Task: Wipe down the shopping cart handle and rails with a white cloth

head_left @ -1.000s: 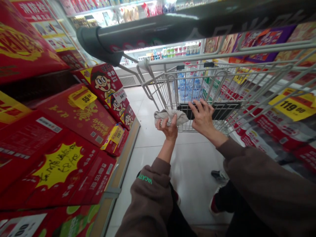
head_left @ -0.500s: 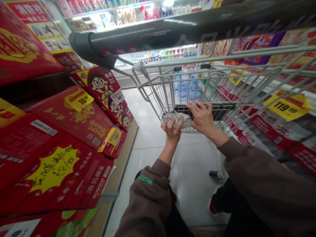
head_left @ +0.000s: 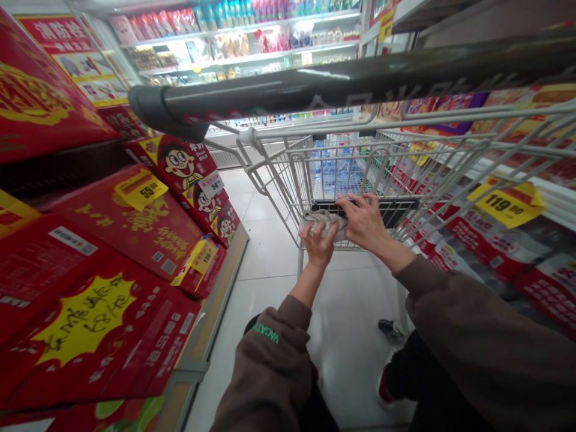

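Note:
My left hand (head_left: pixel 320 243) is closed around a crumpled light grey cloth (head_left: pixel 324 219), its fingers curled over the front. Just to its right, my right hand (head_left: pixel 363 223) has its fingers bent but apart, beside the cloth's right end and in front of the black panel (head_left: pixel 398 211) of the shopping cart. Whether its fingertips touch the panel or the wires, I cannot tell. Both hands are below the cart's dark handle (head_left: pixel 270 90), at the near end of the wire basket (head_left: pixel 288 180). Bottled water packs (head_left: pixel 337 162) show through the wires.
Red gift boxes (head_left: pixel 135 222) with yellow price tags are stacked close on the left, along a shelf edge (head_left: pixel 220 294). Red-and-white wrapped packs (head_left: pixel 490 240) line the right side. Lit shelves (head_left: pixel 252 36) stand ahead. A dark shoe (head_left: pixel 390 329) is near the cart's wheel.
The view has tilted up slightly, showing more of the far shelves. My left hand and the cloth have shifted slightly right, closer to my right hand.

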Demonstrator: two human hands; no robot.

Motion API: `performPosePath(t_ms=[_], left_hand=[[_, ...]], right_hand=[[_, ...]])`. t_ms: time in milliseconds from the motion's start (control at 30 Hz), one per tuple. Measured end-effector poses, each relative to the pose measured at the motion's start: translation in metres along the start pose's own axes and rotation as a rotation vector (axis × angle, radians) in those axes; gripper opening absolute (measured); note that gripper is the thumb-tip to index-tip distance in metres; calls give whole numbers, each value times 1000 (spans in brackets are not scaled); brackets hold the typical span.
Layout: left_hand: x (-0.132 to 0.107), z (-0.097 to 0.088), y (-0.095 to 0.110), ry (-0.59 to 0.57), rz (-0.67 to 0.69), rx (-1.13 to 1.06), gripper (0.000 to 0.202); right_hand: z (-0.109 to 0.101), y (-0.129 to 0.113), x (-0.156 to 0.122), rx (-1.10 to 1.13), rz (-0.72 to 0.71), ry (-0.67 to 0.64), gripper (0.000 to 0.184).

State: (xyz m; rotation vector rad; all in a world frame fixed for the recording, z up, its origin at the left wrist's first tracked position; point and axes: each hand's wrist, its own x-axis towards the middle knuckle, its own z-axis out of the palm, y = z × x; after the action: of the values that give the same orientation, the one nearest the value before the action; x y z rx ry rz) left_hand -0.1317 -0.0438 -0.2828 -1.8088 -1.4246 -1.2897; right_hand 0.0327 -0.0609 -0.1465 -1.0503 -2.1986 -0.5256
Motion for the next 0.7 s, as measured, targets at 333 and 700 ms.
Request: performPosePath(t_ms=[333,700], left_hand=[[-11,4,23,-97,-134,-44,42],[-5,2,56,-164,-169,-9,34]], right_hand=[[-3,-1,0,32,17,-35,56],[-10,10,-17,77,-52,-46,52]])
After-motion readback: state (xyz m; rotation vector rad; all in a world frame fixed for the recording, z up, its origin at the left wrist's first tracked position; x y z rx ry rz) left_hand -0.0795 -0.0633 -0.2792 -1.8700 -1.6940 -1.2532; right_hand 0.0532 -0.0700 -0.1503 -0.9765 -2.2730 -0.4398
